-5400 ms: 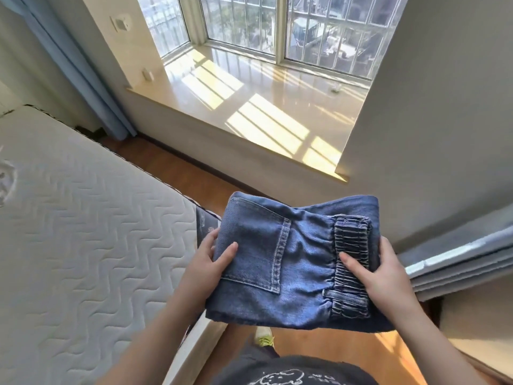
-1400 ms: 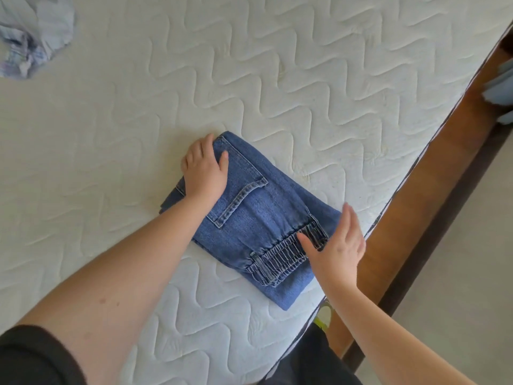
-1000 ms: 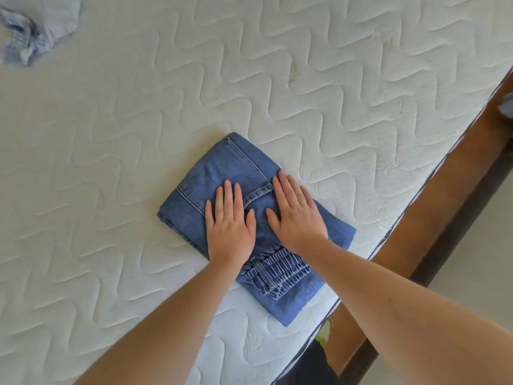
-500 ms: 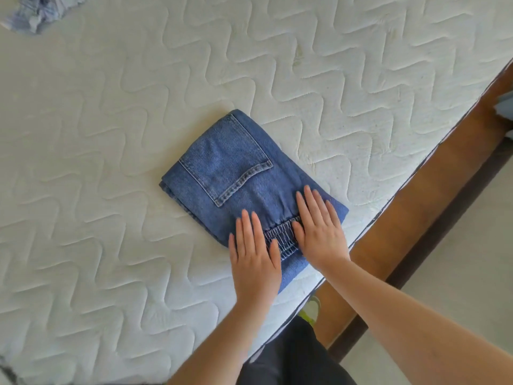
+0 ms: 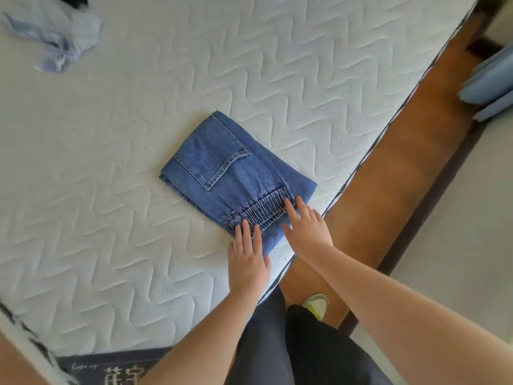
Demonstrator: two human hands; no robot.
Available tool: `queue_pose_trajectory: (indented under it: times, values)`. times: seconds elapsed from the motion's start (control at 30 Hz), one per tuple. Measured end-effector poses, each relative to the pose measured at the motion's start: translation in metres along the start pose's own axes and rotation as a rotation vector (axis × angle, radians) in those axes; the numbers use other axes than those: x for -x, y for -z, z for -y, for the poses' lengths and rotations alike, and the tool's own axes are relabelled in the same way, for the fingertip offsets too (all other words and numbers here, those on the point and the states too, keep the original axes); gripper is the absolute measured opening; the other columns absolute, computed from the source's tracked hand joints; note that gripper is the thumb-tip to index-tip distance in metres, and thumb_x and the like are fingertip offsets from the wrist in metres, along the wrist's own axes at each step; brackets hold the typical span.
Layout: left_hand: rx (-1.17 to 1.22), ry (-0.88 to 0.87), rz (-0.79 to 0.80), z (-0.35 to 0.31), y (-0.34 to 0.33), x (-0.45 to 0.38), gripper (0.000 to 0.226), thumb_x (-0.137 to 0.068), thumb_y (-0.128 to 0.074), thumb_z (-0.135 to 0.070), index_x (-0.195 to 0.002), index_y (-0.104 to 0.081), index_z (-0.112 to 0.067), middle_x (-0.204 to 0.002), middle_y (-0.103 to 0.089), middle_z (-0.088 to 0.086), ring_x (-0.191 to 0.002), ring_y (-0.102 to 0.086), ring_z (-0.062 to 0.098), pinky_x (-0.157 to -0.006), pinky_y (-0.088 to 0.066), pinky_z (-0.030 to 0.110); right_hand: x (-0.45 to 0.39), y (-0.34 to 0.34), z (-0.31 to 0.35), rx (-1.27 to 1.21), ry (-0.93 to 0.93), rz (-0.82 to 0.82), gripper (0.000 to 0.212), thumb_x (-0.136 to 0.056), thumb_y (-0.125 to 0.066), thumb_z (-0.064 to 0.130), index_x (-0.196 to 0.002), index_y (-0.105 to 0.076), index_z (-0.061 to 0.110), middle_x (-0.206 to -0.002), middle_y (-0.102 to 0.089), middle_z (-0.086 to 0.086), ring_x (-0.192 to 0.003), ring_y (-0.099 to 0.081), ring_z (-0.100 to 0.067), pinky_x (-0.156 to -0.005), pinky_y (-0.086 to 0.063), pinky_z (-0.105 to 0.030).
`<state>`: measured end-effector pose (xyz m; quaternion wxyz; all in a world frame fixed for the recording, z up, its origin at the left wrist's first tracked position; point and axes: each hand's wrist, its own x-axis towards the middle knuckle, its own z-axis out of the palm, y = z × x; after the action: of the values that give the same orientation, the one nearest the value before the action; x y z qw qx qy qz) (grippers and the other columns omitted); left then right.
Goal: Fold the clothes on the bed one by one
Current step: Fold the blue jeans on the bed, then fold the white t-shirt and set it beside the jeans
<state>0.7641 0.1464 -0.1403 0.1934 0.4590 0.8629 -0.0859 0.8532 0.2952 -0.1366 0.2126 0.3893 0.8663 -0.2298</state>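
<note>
Where mattress (image 5: 166, 134) ends, folded jeans (image 5: 222, 168).

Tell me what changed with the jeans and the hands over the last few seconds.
The folded jeans, earlier held up in both hands by the window, now lie on the mattress near its edge. The left hand and right hand pressed flat on the middle of them, then slid back toward the person; now only the fingertips touch the elastic waistband end. The jeans kept their fold, and the crumpled light blue garment stayed at the far corner.

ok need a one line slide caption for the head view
Both hands, left and right, lie flat on the near edge of folded jeans on the mattress, unfolded clothes far off.
</note>
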Motion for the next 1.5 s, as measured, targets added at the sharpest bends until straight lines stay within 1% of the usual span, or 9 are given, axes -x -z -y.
queue_pose_trajectory:
  times: [0.13,0.2,0.3,0.47,0.8,1.0,1.13,1.27,1.5]
  values:
    - [0.033,-0.114,0.128,-0.011,0.054,0.038,0.048,-0.097,-0.044,-0.037,-0.143,-0.043,-0.021,-0.144,-0.047,0.006,-0.13,-0.047,0.028,-0.095,-0.044,0.043,0.09,0.054,-0.012,0.069,-0.008,-0.093,0.051,-0.101,-0.036,0.041,-0.148,-0.032,0.022,-0.142,-0.047,-0.002,-0.129,-0.046,-0.023,-0.108,-0.032,-0.037]
    - [0.087,-0.21,0.019,-0.01,0.094,0.052,0.042,-0.093,-0.05,-0.031,-0.132,-0.055,-0.016,-0.122,-0.06,0.006,-0.109,-0.059,0.03,-0.08,-0.05,0.043,0.137,0.087,-0.02,0.14,0.015,-0.195,0.04,-0.099,-0.042,0.037,-0.134,-0.051,0.019,-0.123,-0.058,-0.002,-0.114,-0.056,-0.025,-0.101,-0.04,-0.038]
    - [0.097,-0.421,-0.253,-0.009,0.152,0.076,0.036,-0.089,-0.05,-0.03,-0.119,-0.063,-0.013,-0.117,-0.062,0.007,-0.103,-0.061,0.03,-0.078,-0.051,0.043,0.205,0.133,-0.032,0.162,0.021,-0.342,0.033,-0.09,-0.065,0.033,-0.117,-0.067,0.014,-0.112,-0.067,-0.006,-0.101,-0.065,-0.03,-0.093,-0.049,-0.043]
    - [-0.033,-0.712,-0.458,-0.034,0.243,0.13,0.029,-0.091,-0.05,-0.031,-0.115,-0.058,-0.017,-0.119,-0.058,0.005,-0.11,-0.056,0.028,-0.091,-0.045,0.047,0.3,0.183,-0.04,0.139,-0.009,-0.4,0.041,-0.087,-0.068,0.039,-0.121,-0.066,0.016,-0.123,-0.065,-0.006,-0.114,-0.061,-0.028,-0.101,-0.046,-0.044]
    - [-0.034,-0.808,-0.567,-0.111,0.369,0.184,0.043,-0.096,-0.045,-0.042,-0.126,-0.062,-0.018,-0.127,-0.06,0.005,-0.12,-0.055,0.028,-0.102,-0.042,0.049,0.383,0.256,-0.049,0.074,-0.123,-0.878,0.037,-0.094,-0.06,0.038,-0.121,-0.066,0.013,-0.121,-0.066,-0.006,-0.112,-0.062,-0.028,-0.1,-0.046,-0.043]
    - [-0.163,-0.864,-0.58,-0.115,0.413,0.166,0.051,-0.098,-0.033,-0.047,-0.134,-0.059,-0.021,-0.135,-0.059,0.009,-0.125,-0.055,0.032,-0.104,-0.041,0.057,0.389,0.286,-0.031,0.141,-0.164,-0.895,0.046,-0.094,-0.05,0.043,-0.126,-0.063,0.014,-0.126,-0.064,-0.005,-0.115,-0.06,-0.026,-0.102,-0.044,-0.041]
    - [-0.127,-0.909,-0.642,-0.115,0.436,0.155,0.046,-0.099,-0.037,-0.042,-0.132,-0.059,-0.02,-0.132,-0.059,0.009,-0.122,-0.055,0.029,-0.101,-0.044,0.052,0.384,0.3,-0.016,0.143,-0.217,-0.92,0.046,-0.094,-0.048,0.045,-0.126,-0.064,0.015,-0.125,-0.064,-0.004,-0.115,-0.061,-0.025,-0.103,-0.044,-0.04]
    - [-0.07,-0.934,-0.67,-0.11,0.443,0.143,0.044,-0.098,-0.037,-0.038,-0.131,-0.061,-0.019,-0.13,-0.06,0.008,-0.119,-0.056,0.028,-0.098,-0.047,0.049,0.375,0.304,-0.009,0.176,-0.273,-0.906,0.047,-0.095,-0.047,0.045,-0.127,-0.063,0.016,-0.128,-0.063,-0.004,-0.123,-0.056,-0.027,-0.112,-0.032,-0.041]
    - [-0.115,-0.922,-0.54,-0.125,0.451,0.105,0.044,-0.096,-0.05,-0.036,-0.136,-0.057,-0.019,-0.133,-0.058,0.008,-0.125,-0.054,0.029,-0.104,-0.043,0.05,0.358,0.313,-0.016,0.174,-0.375,-0.865,0.048,-0.096,-0.042,0.045,-0.128,-0.063,0.016,-0.128,-0.064,-0.005,-0.124,-0.056,-0.028,-0.112,-0.029,-0.041]
